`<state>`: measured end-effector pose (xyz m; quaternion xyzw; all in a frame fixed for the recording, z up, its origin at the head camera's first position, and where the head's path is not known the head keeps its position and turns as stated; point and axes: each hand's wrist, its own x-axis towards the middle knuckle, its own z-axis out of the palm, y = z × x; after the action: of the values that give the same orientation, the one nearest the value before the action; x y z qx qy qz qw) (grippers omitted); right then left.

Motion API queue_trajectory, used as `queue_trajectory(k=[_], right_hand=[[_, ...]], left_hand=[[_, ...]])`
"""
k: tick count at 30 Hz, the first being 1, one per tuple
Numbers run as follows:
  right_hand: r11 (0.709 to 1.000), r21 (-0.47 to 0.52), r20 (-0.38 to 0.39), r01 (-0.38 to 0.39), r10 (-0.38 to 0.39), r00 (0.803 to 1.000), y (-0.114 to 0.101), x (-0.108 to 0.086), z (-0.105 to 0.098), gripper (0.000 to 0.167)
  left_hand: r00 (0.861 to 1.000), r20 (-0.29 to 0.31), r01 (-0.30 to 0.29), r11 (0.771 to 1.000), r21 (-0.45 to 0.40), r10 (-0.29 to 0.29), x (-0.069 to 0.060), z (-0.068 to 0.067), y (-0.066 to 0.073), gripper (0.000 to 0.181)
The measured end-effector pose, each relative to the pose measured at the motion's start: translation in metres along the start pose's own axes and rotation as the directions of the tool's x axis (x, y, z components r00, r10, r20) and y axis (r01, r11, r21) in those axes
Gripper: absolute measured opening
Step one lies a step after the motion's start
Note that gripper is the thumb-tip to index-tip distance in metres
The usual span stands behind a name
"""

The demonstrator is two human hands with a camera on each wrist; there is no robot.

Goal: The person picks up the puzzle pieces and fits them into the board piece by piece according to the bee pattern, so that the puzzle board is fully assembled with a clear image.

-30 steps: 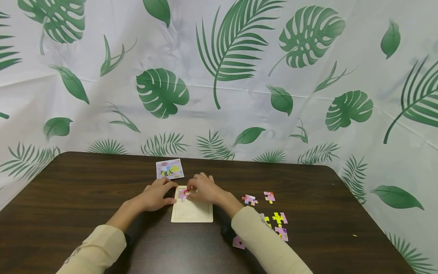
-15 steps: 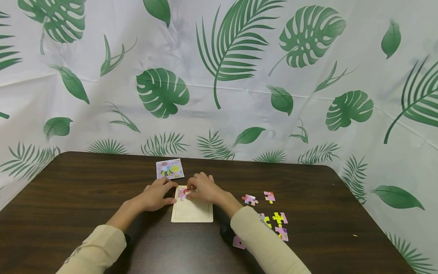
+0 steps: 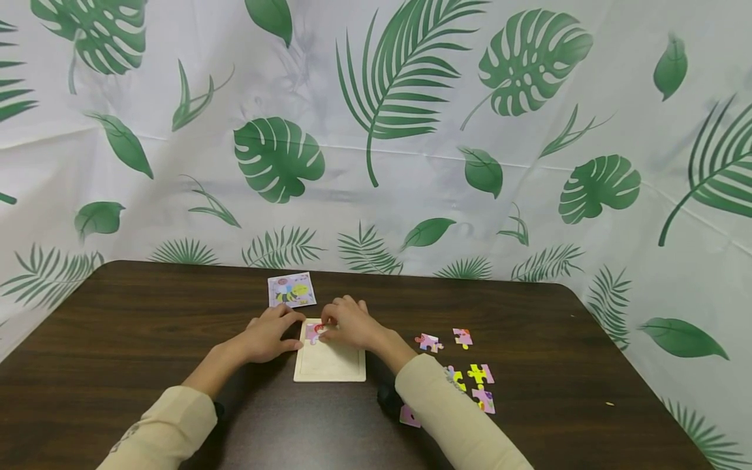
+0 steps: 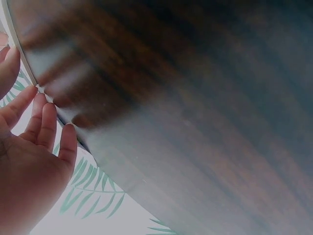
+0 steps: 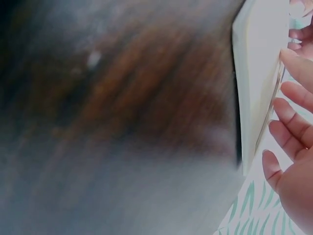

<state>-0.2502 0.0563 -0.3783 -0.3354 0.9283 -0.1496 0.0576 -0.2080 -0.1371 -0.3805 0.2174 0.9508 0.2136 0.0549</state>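
Note:
A pale wooden puzzle tray (image 3: 329, 365) lies on the table in the head view. In its upper left corner is a pink jigsaw puzzle piece (image 3: 311, 333) with a red patch, partly covered by fingers. My right hand (image 3: 351, 324) pinches this piece between thumb and forefinger. At the tray's left edge my left hand (image 3: 266, 335) touches the frame with thumb and forefinger, holding nothing between them. The left wrist view shows the left hand (image 4: 34, 166) with its fingers fairly straight. In the right wrist view, the right hand (image 5: 298, 166) is partly cut off beside the tray (image 5: 259, 58).
A picture card with a bee (image 3: 292, 290) lies behind the tray. Several loose puzzle pieces (image 3: 481, 374) are scattered to the right, some partly behind the right sleeve (image 3: 452, 408). The dark wooden table (image 3: 546, 365) ends at a leaf-patterned cloth (image 3: 411, 202).
The puzzle piece has shifted very slightly in the tray's corner under the right fingers. Otherwise both hands stay where they were.

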Motion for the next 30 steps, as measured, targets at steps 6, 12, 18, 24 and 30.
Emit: queue_trajectory(k=[6,12,18,24,30], right_hand=[[1.000,-0.005,0.004,-0.001,0.002,1.000,0.0000,-0.0001,-0.0001,0.019],[1.000,0.000,0.010,-0.002,0.002,1.000,-0.0007,-0.0010,-0.0006,0.019],[1.000,-0.003,0.010,-0.006,0.006,1.000,-0.0014,-0.0015,-0.0007,0.018],[1.000,-0.007,0.009,-0.005,0.005,1.000,-0.0011,-0.0013,-0.0003,0.018],[1.000,0.000,0.008,0.005,-0.005,1.000,0.0000,-0.0015,-0.0005,0.020]], left_hand=[[1.000,0.002,0.002,1.000,0.002,-0.002,-0.0002,0.0009,-0.0006,0.040],[1.000,0.003,0.005,1.000,-0.003,-0.005,-0.0010,0.0008,-0.0001,0.041],[1.000,0.001,-0.002,1.000,-0.010,0.002,-0.0012,0.0007,0.0004,0.040],[1.000,-0.003,-0.003,1.000,-0.007,0.003,-0.0011,0.0005,0.0006,0.040],[1.000,-0.003,0.002,1.000,-0.008,-0.002,-0.0013,0.0001,0.0009,0.040]])
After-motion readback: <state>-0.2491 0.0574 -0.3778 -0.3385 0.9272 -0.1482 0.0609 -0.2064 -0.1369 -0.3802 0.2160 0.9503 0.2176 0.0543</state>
